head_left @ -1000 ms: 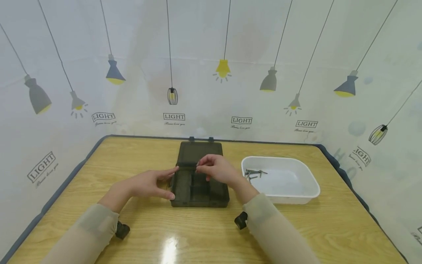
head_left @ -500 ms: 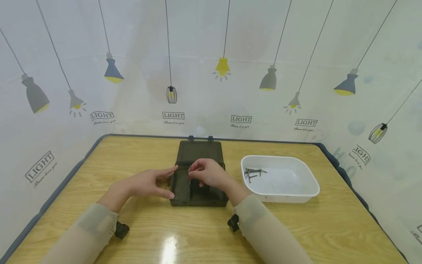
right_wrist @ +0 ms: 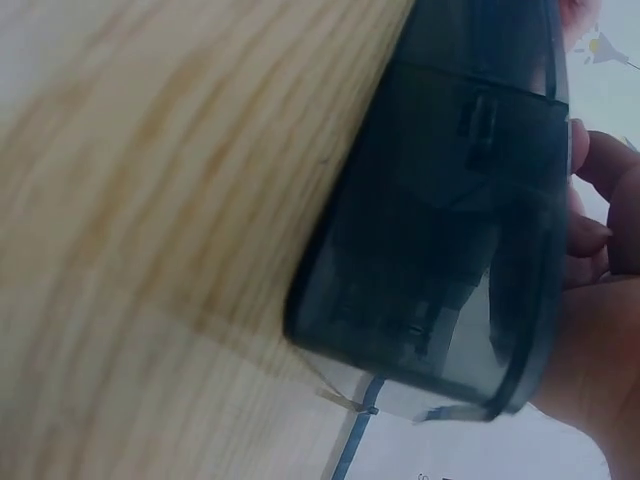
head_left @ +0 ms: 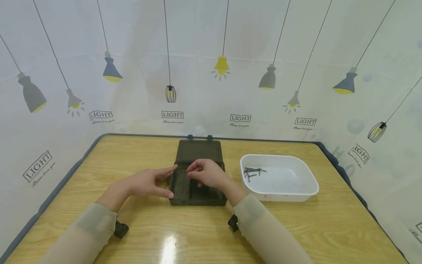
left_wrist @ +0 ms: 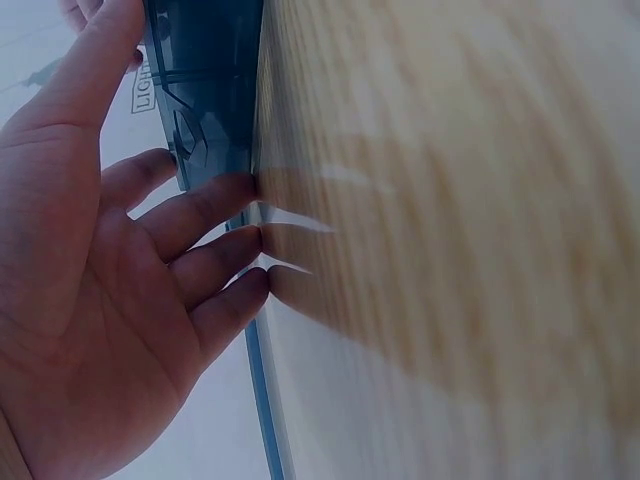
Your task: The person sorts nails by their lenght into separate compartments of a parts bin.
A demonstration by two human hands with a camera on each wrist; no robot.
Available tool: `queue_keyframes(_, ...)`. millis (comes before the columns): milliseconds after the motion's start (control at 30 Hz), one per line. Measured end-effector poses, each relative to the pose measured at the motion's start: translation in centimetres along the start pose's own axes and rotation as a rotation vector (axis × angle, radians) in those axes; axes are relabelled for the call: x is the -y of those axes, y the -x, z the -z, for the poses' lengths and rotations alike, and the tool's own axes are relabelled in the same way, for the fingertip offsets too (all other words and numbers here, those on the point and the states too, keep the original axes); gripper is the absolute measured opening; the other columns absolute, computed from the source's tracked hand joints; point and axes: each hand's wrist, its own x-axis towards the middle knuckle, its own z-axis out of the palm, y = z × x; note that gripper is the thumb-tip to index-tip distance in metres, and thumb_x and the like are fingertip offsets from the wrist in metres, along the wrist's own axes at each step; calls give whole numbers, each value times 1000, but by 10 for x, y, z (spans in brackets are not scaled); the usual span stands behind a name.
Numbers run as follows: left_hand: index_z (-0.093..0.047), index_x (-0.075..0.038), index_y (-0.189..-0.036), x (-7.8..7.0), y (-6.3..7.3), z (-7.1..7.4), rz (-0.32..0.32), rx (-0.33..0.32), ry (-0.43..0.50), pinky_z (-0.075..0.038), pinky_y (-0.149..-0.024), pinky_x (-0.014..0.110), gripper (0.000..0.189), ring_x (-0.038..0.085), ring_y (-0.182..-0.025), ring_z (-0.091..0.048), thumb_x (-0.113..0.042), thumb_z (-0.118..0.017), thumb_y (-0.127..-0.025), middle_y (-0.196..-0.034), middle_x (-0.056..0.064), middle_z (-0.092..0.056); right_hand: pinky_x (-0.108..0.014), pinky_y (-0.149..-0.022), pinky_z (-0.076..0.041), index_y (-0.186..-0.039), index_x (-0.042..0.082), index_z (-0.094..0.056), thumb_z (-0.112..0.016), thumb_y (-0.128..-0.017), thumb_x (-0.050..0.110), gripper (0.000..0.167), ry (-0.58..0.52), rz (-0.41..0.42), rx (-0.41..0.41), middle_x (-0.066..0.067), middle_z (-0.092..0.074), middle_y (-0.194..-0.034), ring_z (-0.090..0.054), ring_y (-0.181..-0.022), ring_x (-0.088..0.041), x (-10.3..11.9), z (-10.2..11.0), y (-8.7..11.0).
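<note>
A dark translucent compartment box (head_left: pixel 197 201) lies on the table with its lid (head_left: pixel 199 150) folded back. My left hand (head_left: pixel 145 185) steadies its left side, thumb on the front left corner and forefinger near the back; in the left wrist view the other fingertips (left_wrist: pixel 245 290) reach down to the tabletop. Over the middle compartments hovers my right hand (head_left: pixel 209 173), thumb and forefinger loosely bent with nothing visible between them. A thin screw (head_left: pixel 181 182) lies lengthwise in the left compartment. In the right wrist view the box wall (right_wrist: pixel 430 230) partly hides the right fingers.
To the right stands a white plastic tray (head_left: pixel 287 194), with several screws (head_left: pixel 252 171) heaped at its left end. The wooden table (head_left: pixel 138 227) meets a printed cloth backdrop (head_left: pixel 204 91) behind the box.
My right hand has moved left over the box and let go of the screw, which now lies in the left compartment. The left hand has stayed in place.
</note>
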Motion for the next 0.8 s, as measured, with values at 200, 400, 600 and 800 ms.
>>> queue_keyframes(200,-23,-28,-178,0,0,0,-1,-1,0,-35,-129,66,109,39,-162,-41,-62,-83,-93,-174,17,-42,-32,-66,-59,-124,9,-76,-71,-109,26,23,14,35,35,-5,-82,-105,-69,-69,-16,0,7,5)
queue_keyframes(400,-23,-28,-178,1,0,0,-2,-1,5,-34,-130,66,110,38,-163,-41,-62,-83,-93,-175,17,-42,-35,-60,-54,-128,9,-75,-72,-108,25,26,-6,71,45,-22,-78,-116,-71,-73,-25,1,31,19)
queue_keyframes(600,-22,-27,-178,2,-1,-1,-9,-2,2,-34,-131,64,111,37,-163,-41,-61,-84,-92,-175,15,-41,-37,-67,-55,-126,16,-73,-71,-108,29,22,-20,58,27,-18,-76,-115,-71,-84,-35,-7,76,41)
queue_keyframes(800,-22,-27,-178,5,-1,-1,-16,-2,-3,-35,-131,63,111,36,-163,-42,-61,-84,-92,-175,14,-41,-30,-64,-53,-129,12,-71,-67,-111,30,26,-9,18,-57,-12,-79,-119,-67,-81,-26,-33,127,62)
